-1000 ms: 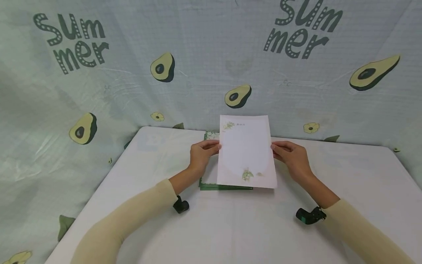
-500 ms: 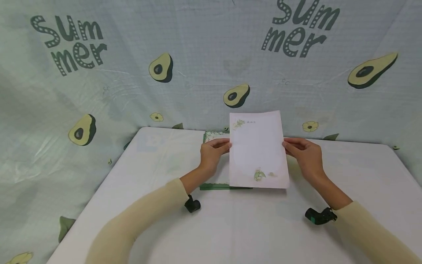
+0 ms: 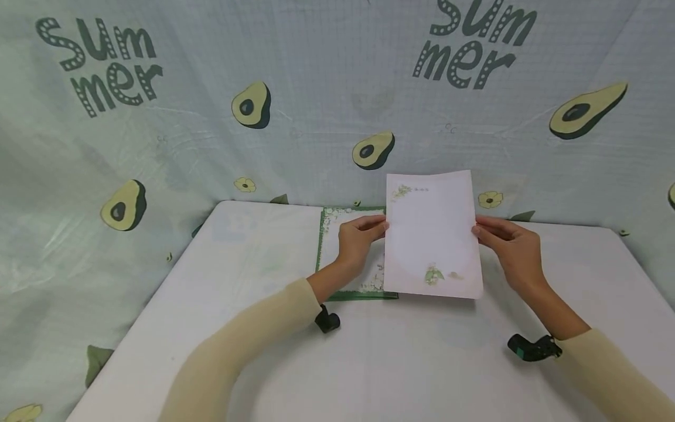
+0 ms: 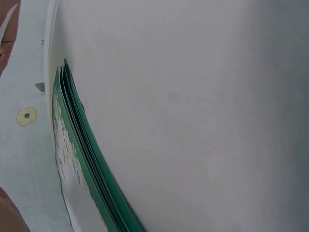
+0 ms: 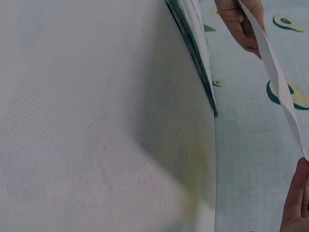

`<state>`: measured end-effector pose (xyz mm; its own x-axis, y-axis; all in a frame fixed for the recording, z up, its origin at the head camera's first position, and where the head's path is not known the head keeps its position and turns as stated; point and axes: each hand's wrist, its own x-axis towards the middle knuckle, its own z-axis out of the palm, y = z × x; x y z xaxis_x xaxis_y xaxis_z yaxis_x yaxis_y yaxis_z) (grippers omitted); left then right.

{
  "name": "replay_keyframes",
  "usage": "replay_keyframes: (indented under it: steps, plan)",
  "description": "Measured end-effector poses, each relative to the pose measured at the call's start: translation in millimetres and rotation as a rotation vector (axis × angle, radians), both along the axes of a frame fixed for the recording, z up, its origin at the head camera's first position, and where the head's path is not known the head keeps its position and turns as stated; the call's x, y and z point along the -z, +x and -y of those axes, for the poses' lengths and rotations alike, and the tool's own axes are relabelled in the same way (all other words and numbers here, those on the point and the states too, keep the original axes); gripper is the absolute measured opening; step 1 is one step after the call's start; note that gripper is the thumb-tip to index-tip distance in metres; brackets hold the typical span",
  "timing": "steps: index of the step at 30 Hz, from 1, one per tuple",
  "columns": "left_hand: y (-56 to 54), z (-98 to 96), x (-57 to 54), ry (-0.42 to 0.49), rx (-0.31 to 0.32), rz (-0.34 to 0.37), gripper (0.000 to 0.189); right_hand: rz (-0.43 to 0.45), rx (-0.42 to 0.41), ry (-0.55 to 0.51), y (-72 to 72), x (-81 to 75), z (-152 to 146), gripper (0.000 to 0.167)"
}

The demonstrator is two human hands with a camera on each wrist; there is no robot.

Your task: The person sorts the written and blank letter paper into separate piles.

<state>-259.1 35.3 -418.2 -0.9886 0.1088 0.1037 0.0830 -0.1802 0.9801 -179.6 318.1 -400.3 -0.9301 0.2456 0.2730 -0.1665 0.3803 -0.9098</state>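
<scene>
A pale pink sheet of paper [image 3: 429,234] with small green plant prints is held up above the table between both hands. My left hand [image 3: 358,243] pinches its left edge, and my right hand [image 3: 514,249] pinches its right edge. In the right wrist view the sheet [image 5: 277,77] shows nearly edge-on, bowed slightly, with the left hand [image 5: 241,24] at one end and the right hand [image 5: 297,198] at the other. Behind and left of the sheet lies a stack of green-bordered booklets or cards [image 3: 329,240], partly hidden by the left hand and the sheet.
The white table [image 3: 253,258] reaches back to a hanging cloth [image 3: 316,70] printed with avocados and lettering. From the left wrist, the stack's layered green edges [image 4: 89,145] are visible. A small black camera sits on each wrist.
Both hands have carried the sheet to the right and slightly up, from in front of the stack to mostly beside it. More of the green-bordered stack now shows.
</scene>
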Motion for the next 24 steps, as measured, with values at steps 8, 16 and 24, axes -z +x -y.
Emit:
replay_keyframes:
  steps: [8,16,24]
  plan:
    - [4.1,-20.6,4.3,0.072,0.020,0.022,0.020,0.013,0.026,0.041,5.3,-0.1,-18,0.044]
    - [5.9,-37.0,4.5,0.072,0.017,0.037,0.018,0.064,0.028,0.078,11.5,-2.6,-36,0.047]
    - [9.2,-51.5,8.8,0.132,0.040,0.122,0.018,0.093,0.030,0.078,19.4,-1.5,-50,0.049]
